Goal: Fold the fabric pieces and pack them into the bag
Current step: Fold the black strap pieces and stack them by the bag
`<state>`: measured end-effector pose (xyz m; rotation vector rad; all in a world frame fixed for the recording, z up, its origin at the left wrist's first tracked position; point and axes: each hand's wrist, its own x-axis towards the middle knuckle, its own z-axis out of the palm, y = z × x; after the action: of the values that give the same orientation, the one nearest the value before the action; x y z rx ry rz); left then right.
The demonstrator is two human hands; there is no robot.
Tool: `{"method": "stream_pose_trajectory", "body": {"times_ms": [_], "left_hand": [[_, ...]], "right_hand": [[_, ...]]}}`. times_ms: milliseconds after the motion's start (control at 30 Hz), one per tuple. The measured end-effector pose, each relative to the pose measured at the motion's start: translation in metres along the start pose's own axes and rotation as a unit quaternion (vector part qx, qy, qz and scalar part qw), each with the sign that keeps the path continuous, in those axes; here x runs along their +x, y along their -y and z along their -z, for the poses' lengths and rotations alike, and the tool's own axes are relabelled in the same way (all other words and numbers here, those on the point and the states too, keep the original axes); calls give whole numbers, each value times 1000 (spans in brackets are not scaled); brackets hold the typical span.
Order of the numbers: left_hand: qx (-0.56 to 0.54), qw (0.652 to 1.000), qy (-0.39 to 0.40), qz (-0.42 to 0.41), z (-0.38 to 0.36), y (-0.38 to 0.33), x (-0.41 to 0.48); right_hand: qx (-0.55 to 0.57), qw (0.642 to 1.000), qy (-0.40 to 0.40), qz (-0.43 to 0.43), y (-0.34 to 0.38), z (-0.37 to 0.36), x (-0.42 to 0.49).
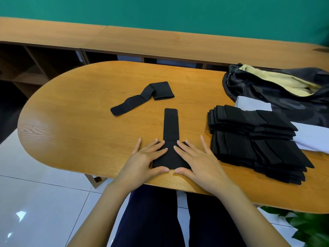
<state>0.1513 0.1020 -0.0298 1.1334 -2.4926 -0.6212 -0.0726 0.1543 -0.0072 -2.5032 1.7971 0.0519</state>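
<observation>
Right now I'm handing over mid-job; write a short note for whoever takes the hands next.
Left hand: open, flat on the black piece at the near edge of the table.
Right hand: open, pressing the same piece's other side.
Its strap points away, not yet folded.
A second piece lies unfolded mid-table.
Done: the folded stack sits to the right.
The bag lies open beyond it, with no black pieces visible inside.
Left: fold both pieces, then pack everything.

Oval table (71, 113): fabric pieces (249, 125), bag (277, 97)
</observation>
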Motion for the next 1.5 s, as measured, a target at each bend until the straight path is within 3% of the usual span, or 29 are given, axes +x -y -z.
{"method": "stream_pose_trajectory", "body": {"times_ms": [367, 667, 833, 1033, 1200, 1300, 1500], "left_hand": [[-34, 998, -53, 3, 1, -7, -5], [-58, 987, -149, -6, 2, -8, -6], [-70, 969, -235, -25, 5, -17, 0], [-110, 956, -272, 32, 12, -27, 8], [-142, 940, -299, 83, 13, -33, 18], [-152, 933, -302, 126, 10, -33, 26], [-49, 948, -273, 158, -2, -23, 41]], "right_hand": [[18, 998, -55, -1, 0, -5, -4], [131, 985, -107, -19, -1, 5, -3], [177, 965, -189, -40, -1, 8, 2], [176, 938, -288, -74, 1, 10, 11], [188, 931, -288, -127, 8, 17, 21], [190, 937, -238, -168, 11, 24, 25], [127, 954, -196, -188, 5, 12, 44]]}}
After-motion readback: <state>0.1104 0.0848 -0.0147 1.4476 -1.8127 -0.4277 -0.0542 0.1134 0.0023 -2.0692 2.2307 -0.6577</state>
